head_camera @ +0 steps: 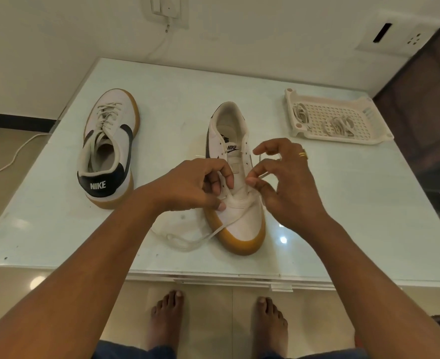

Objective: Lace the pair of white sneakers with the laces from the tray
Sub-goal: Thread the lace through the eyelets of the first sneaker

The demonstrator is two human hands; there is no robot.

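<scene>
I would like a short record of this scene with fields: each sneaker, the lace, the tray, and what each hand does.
laced sneaker: left on the table, heel toward the person
unfinished sneaker: centre, toe toward the person, upper eyelets empty
lace: in the lower eyelets, loose end on the table
tray: far right, holds spare laces
left hand: grips the unfinished sneaker's eyelet edge
right hand: pinches the lace

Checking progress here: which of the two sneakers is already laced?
The left sneaker, heel toward the person: laces cross its eyelets. The middle sneaker has empty upper eyelets.
</scene>
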